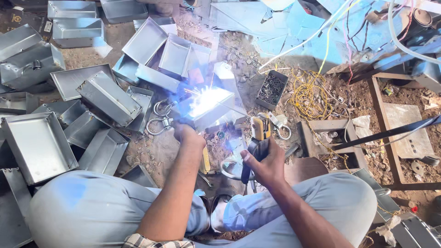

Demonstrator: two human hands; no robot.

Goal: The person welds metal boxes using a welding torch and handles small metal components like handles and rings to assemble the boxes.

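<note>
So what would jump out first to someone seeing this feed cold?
The blue-white welding flash in the middle, on a metal box steadied by the left hand. Just right of it, the right hand grips a yellow-and-black electrode holder. Next, the heap of shiny sheet-metal boxes filling the left side on the dirt floor.

Under you is a bare dirt floor [239,50]. On it lie heaped metal trays [39,142] to your left, a small box of bolts [272,88], tangled yellow wire [310,96], two shackles [161,120] and a rusty frame [376,138].
</note>
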